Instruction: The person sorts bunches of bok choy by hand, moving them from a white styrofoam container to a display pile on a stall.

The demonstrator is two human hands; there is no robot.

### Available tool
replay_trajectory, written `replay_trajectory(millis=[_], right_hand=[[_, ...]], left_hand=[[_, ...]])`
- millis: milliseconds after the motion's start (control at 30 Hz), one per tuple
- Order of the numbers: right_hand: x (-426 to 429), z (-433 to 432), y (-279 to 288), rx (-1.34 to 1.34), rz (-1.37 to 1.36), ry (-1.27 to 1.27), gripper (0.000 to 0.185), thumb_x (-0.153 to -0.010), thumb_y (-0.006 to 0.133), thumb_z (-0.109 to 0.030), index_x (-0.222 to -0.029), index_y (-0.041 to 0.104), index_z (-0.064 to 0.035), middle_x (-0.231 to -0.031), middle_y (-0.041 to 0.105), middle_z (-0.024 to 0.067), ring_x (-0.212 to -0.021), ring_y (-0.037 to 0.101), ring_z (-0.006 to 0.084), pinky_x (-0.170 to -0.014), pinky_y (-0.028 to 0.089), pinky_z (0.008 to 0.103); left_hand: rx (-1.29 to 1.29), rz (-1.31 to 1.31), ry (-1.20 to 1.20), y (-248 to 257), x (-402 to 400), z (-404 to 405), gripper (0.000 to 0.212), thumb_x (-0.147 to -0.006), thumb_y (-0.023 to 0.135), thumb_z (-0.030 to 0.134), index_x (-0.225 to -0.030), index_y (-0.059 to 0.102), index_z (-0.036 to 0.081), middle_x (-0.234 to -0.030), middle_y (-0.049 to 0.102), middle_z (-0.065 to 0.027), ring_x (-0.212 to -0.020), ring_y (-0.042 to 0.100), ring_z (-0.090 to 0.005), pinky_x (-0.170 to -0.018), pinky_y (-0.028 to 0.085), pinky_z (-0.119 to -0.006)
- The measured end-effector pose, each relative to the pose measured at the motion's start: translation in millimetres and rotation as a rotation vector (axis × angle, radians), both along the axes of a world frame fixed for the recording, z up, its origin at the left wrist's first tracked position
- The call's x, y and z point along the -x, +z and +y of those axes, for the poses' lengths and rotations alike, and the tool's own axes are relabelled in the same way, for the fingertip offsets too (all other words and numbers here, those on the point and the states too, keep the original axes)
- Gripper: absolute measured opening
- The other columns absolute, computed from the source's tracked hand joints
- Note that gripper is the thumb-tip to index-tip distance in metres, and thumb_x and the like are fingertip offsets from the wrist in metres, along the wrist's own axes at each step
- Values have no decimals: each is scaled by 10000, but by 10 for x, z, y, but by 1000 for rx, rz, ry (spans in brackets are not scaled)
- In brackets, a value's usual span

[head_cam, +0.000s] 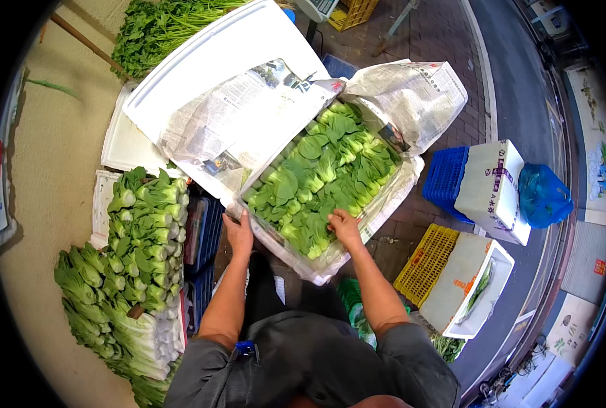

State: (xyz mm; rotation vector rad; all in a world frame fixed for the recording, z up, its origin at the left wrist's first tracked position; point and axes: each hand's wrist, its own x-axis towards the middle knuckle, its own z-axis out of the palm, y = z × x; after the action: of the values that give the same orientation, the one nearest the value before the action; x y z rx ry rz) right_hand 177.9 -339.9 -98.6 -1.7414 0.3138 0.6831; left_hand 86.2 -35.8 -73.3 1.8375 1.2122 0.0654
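A foam box [303,270] lined with newspaper holds rows of small bok choy [323,173] and stands tilted before me. My left hand [239,232] is at the box's near left corner, thumb against its side, the other fingers partly hidden. My right hand [343,227] is over the near right part of the bok choy, fingers curled at a leaf; whether it grips one is unclear. Newspaper [410,97] is folded out past the far side. More newspaper [226,127] lies to the left over a white foam lid [190,61].
Stacked bok choy [145,239] stands on the left beside blue crates [201,296]. On the right are a blue basket [443,176], a yellow crate [425,260], foam boxes [486,188] and a blue plastic bag [542,196]. Leafy celery [165,30] lies at the top left, near a wall.
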Motion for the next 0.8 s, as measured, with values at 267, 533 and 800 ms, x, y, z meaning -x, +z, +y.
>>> replay_trajectory(millis=[267,533,800], right_hand=[[-1747,-116,-860,382,-290,-48,410,-922,699,-304,-1147,630,31,-981,668,141,-952,664,272,-819,504,378],[-3198,265,-792,612,-607,328,935,-804,776,-470,-1466,412,81,-1462,477,311,-1359,471,409,-1121,387,430],[-3417,125,-798,465,-381,294,801,-768,832,-399,-1372,547,42,-1354,587,290,-1240,576,420,-1027,468,451]], left_hand=[[-223,-60,192,-534,-316,-443,719,-1039,531,309,-1545,185,-68,-1470,418,-359,-1300,487,-478,-1059,397,-483],[-231,-83,192,-466,-304,-427,687,-1044,514,270,-1543,182,-67,-1435,433,-376,-1274,498,-497,-1051,401,-480],[-243,-83,205,-532,-300,-432,680,-1037,528,261,-1537,203,-66,-1419,458,-361,-1271,510,-479,-1045,408,-464]])
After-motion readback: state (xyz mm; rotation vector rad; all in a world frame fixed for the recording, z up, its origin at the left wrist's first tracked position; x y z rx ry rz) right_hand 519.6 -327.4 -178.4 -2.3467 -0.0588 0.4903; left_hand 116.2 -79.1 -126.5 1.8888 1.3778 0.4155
